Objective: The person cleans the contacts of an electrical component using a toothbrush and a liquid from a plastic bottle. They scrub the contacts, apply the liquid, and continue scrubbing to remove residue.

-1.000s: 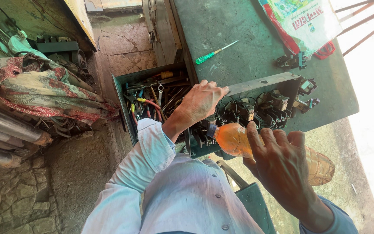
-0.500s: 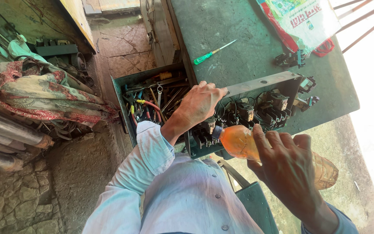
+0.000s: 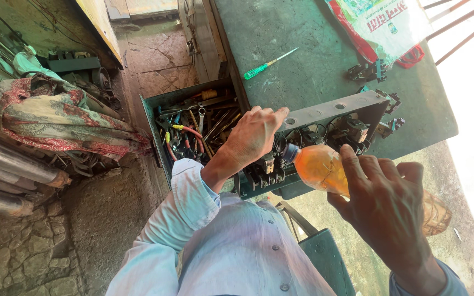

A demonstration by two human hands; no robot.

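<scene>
My right hand (image 3: 385,211) grips a plastic bottle (image 3: 319,167) of orange liquid, tilted with its neck pointing into an open grey electrical box (image 3: 336,112) full of black switch parts and wires. My left hand (image 3: 250,137) rests on the box's left edge, fingers curled over the components; what it pinches, if anything, is hidden. Just left of that hand sits an open green toolbox (image 3: 154,129) packed with wrenches, pliers and red-handled tools.
A green-handled screwdriver (image 3: 267,64) lies on the green metal table (image 3: 314,49). A printed sack (image 3: 382,24) and small black parts (image 3: 366,71) lie at its far right. Patterned cloth (image 3: 50,123) over metal pipes (image 3: 12,170) fills the left. Stone floor lies below.
The bottle in my right hand has moved slightly up and left, closer to the box. My left hand stays on the box's edge.
</scene>
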